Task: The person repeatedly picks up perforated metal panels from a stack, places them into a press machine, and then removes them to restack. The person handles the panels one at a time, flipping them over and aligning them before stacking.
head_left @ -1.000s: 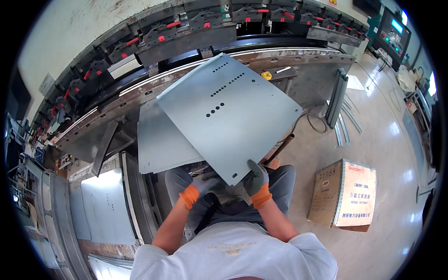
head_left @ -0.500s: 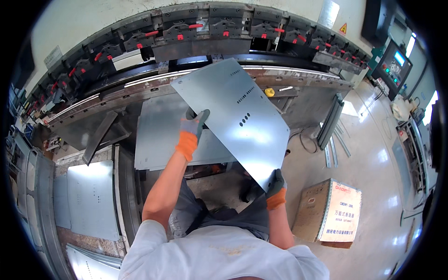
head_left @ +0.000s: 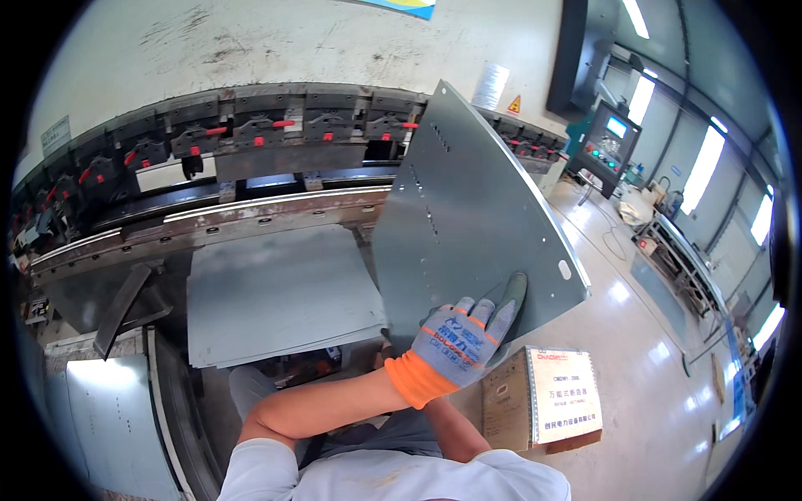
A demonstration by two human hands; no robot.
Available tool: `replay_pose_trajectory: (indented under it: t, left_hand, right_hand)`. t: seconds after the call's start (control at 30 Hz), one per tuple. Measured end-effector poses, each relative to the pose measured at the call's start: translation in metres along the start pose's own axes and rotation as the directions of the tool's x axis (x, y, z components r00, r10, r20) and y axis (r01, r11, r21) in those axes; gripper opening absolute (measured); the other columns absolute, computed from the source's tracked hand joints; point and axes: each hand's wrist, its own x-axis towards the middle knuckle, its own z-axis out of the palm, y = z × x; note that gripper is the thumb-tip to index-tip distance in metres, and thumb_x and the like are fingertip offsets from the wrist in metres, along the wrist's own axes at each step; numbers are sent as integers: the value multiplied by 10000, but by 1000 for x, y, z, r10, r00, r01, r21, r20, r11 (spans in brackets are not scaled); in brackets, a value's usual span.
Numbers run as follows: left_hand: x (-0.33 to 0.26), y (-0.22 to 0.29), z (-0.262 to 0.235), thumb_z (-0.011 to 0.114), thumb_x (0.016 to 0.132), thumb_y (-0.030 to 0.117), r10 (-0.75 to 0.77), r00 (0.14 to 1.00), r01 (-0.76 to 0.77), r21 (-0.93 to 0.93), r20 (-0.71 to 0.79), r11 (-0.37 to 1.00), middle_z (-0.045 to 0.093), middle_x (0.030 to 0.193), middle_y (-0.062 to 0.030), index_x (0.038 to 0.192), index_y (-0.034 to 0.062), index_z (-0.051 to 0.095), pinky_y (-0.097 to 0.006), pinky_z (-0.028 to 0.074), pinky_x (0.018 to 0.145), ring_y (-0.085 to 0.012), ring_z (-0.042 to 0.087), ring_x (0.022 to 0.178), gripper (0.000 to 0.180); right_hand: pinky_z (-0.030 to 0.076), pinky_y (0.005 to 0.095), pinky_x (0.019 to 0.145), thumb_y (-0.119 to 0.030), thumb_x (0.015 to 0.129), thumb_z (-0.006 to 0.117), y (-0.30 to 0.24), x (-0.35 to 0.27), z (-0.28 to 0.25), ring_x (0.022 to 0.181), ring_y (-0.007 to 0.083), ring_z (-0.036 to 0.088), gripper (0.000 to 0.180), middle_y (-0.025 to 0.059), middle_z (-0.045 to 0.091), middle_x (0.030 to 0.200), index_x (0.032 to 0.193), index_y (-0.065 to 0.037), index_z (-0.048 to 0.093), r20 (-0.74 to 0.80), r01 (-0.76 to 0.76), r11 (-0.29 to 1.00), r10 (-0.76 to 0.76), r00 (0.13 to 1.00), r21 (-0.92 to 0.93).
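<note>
A large grey sheet-metal panel [head_left: 468, 217] stands tilted up in front of me, with rows of small holes and an oval slot near its lower right corner. A pale narrow strip runs along its right edge. My left hand [head_left: 464, 338], in a grey glove with an orange cuff, is closed on the panel's lower part, the back of the glove facing me. My right forearm [head_left: 455, 430] reaches up behind the left wrist; the right hand itself is hidden. Left of the panel lies a stack of flat metal sheets [head_left: 280, 292].
A press brake [head_left: 276, 134] with red-handled clamps runs across the back. At lower right stands a cardboard-and-wood box [head_left: 505, 405] on the floor. Further right is a control panel [head_left: 608, 142] with a lit screen. More sheets [head_left: 117, 426] lie at lower left.
The panel has been tilted up and turned, its far end now rising higher. My left hand has crossed rightward to the panel's lower part. The right hand has gone from sight. The view has shifted right.
</note>
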Motion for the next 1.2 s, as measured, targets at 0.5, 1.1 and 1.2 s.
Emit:
replay_pose_trajectory:
  t: [0.5, 1.1, 1.2]
  left_hand:
    - [-13, 48, 37, 604, 893, 248, 251, 967, -252, 42, 31, 967, 638, 1113, -153, 1364, 64, 549, -379, 512, 695, -292, 634, 974, 509]
    - [-224, -151, -35, 616, 986, 87, -933, 352, 410, -882, -80, 231, 685, 1103, -123, 1264, -26, 595, -347, 574, 862, -237, 683, 980, 301]
    - [-283, -200, 9, 496, 1053, 253, -987, 78, -101, -984, 138, -145, 587, 1306, -186, 1397, 51, 473, -433, 597, 936, -338, 656, 1110, 400]
  right_hand:
    - [518, 300, 892, -364, 1018, 592, 10, -3, -3, 985, 138, 614, 448, 23, 671, 1105, 1264, 7, 641, 20, 40, 994, -38, 999, -103]
    - [479, 254, 789, -256, 982, 664, -59, 90, -2, 897, 88, 573, 348, -6, 666, 1047, 1250, -35, 681, -63, 323, 799, -408, 911, -507]
    - [511, 246, 800, -126, 902, 755, -84, 126, 11, 899, 124, 632, 424, 64, 708, 1097, 1290, 4, 643, -68, 312, 878, -359, 931, -363]
